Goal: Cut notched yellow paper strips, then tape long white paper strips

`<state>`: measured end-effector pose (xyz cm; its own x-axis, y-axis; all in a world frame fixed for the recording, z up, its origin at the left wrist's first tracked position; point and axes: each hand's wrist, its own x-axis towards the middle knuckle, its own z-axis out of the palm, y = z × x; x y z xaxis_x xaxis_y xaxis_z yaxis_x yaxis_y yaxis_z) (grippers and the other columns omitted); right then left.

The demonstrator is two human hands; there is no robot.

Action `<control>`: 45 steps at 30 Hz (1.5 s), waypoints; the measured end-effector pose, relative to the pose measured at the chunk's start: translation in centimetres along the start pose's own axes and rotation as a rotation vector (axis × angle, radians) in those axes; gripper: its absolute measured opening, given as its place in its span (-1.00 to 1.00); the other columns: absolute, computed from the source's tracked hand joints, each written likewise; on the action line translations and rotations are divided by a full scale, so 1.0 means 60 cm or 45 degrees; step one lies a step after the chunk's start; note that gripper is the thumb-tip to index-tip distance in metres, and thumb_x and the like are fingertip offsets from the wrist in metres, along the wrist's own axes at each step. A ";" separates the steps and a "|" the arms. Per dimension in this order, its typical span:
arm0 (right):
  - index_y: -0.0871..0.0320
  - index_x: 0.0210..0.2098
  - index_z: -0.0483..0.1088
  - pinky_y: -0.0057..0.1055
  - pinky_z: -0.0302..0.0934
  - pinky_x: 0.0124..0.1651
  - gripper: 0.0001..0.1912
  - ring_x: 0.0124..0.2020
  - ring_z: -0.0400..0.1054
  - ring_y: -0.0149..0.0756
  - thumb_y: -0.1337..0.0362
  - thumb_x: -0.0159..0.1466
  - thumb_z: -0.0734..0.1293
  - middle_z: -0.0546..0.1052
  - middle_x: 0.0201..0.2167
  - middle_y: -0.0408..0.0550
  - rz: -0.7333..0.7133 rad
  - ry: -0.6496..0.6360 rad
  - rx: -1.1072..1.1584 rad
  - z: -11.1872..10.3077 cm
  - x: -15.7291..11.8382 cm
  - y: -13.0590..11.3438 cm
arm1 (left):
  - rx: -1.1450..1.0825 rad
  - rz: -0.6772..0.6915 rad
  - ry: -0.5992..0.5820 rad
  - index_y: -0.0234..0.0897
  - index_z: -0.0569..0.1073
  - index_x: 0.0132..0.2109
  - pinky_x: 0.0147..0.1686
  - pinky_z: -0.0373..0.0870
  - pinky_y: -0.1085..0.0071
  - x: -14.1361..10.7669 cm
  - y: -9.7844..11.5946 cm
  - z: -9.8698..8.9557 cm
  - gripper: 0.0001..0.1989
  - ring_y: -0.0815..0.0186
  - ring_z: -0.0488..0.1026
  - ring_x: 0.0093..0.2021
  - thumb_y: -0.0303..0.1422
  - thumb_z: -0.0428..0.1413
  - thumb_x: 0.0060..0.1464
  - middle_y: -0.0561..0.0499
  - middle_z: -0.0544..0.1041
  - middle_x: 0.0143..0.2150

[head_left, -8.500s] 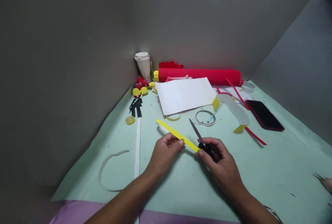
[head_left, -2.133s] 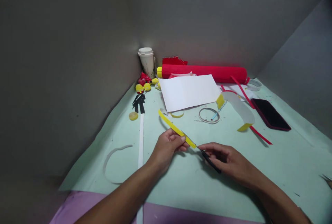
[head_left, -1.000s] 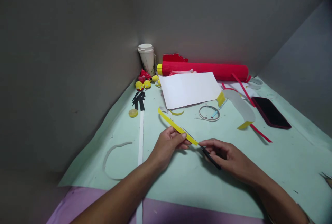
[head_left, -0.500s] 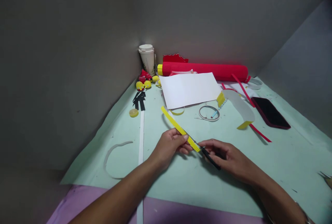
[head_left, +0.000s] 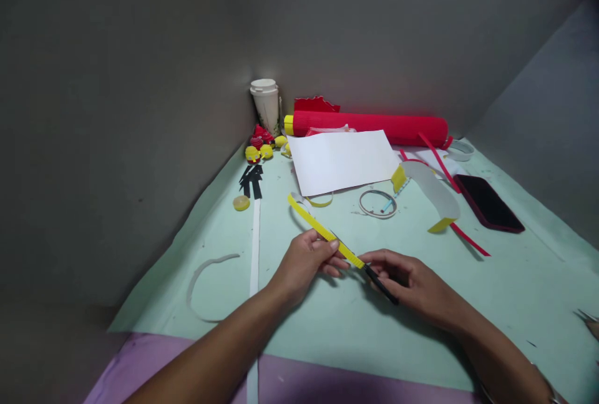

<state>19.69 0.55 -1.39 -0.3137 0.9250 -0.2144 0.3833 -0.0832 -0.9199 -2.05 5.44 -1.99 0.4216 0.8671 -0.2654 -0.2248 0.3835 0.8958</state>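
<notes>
Between thumb and fingers, my left hand pinches a ridged yellow strip that slants from upper left to lower right. The strip's upper end curls, showing its pale back. My right hand is closed on black-handled tweezers or a similar thin tool; its thin metal part runs along the strip, partly hidden by it. The strip's lower right end touches the tool near my right fingertips. Beyond my hands lies a white sheet.
Behind the sheet lies a red roll, with a white cup to its left. A phone lies on the right, near a curled grey-backed strip. A tape ring, black pieces and a long white strip lie on the table.
The yellow strip has tilted slightly, its upper end curling further left and its lower end now over the tool's metal part. My hands have barely moved.
</notes>
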 end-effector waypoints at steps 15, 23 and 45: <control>0.06 0.04 0.46 -0.40 0.19 -0.32 -0.63 -0.39 0.23 -0.33 0.19 0.24 0.32 0.38 -0.42 -0.13 0.001 0.030 0.012 0.001 0.000 0.000 | 0.083 -0.043 0.005 -0.41 0.44 -0.23 -0.54 0.36 0.52 -0.003 0.001 -0.001 -0.75 0.44 0.40 -0.56 -0.29 0.24 0.04 0.04 0.45 -0.53; 0.09 0.03 0.47 -0.41 0.19 -0.33 -0.63 -0.40 0.24 -0.35 0.17 0.25 0.32 0.36 -0.45 -0.15 0.006 0.036 0.033 0.002 0.001 0.001 | -0.012 -0.060 0.010 -0.38 0.39 -0.21 -0.44 0.40 0.48 -0.001 0.003 -0.004 -0.77 0.41 0.44 -0.50 -0.36 0.24 0.02 0.00 0.50 -0.48; 0.02 0.25 0.10 -0.22 0.34 0.00 -0.39 -0.12 0.43 -0.25 0.32 0.23 0.31 0.43 -0.09 -0.01 -0.168 0.331 0.188 0.062 0.016 0.014 | 0.223 -0.010 -0.023 -0.37 0.42 -0.16 -0.47 0.40 0.43 -0.004 -0.007 0.011 -0.76 0.35 0.48 -0.45 -0.42 0.20 -0.02 -0.04 0.50 -0.37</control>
<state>16.48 -0.01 -3.61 -0.1123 0.9935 -0.0164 0.2183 0.0086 -0.9759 -1.46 4.85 -2.03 0.4389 0.8577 -0.2679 -0.0652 0.3277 0.9425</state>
